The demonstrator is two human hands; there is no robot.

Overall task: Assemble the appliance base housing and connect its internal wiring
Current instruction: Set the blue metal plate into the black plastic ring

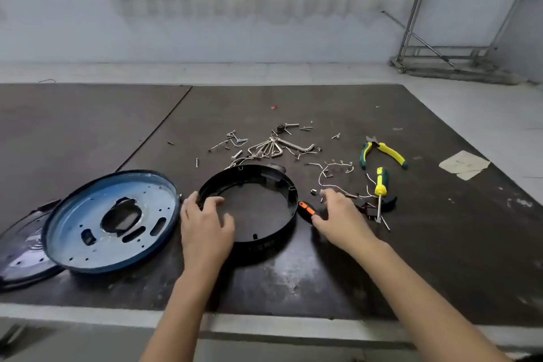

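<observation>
A black plastic ring housing (273,233) lies flat in the middle of the dark table. My left hand (205,225) grips its left rim, thumb outside and fingers curled over the inside. To the left a blue metal base plate (111,222) with several cutouts leans tilted on a dark lid (20,250). My right hand (340,216) hovers just right of the ring, fingers relaxed and reaching over an orange-and-black tool (307,210); I cannot tell whether it touches the tool. Thin white wiring (332,173) with small terminals lies behind the right hand.
Loose screws and hex keys (266,148) are scattered behind the ring. Yellow-green pliers (382,151) and a yellow-handled screwdriver (380,185) lie to the right. A scrap of paper (464,163) sits at the right edge. The table's front edge runs near my forearms.
</observation>
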